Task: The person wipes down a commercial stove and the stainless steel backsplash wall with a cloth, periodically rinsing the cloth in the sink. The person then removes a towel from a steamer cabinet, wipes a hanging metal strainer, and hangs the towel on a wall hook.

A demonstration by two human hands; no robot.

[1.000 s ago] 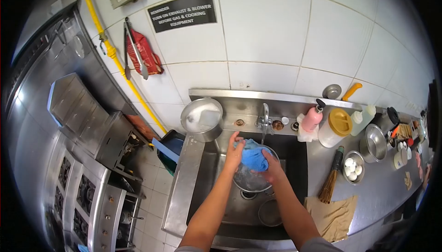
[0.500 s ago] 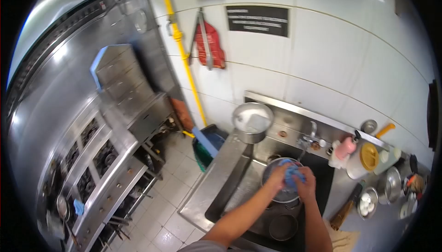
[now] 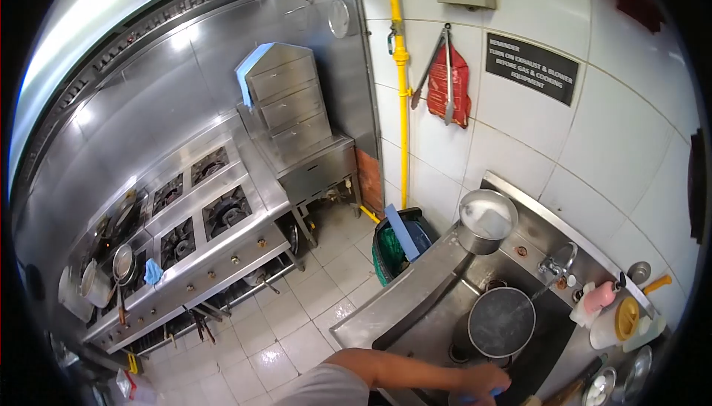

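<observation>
Your left hand [image 3: 482,384] has moved from over the round grey metal pot [image 3: 482,332] to the bottom edge of the head view, so the pot now stands untouched beyond that hand, in the rectangular steel sink [image 3: 423,332] below the curved chrome tap [image 3: 558,261]. Its fingers curl around a crumpled blue cloth [image 3: 496,391], of which only slivers show. Your left forearm [image 3: 408,371] reaches across from the lower left, nearly level. Your right hand is out of sight; its hold you can't tell.

Stl sink ctr [image 3: 400,295]: metal pot [image 3: 480,243], yel-lid tub [image 3: 620,323], bowl [image 3: 610,378].
</observation>
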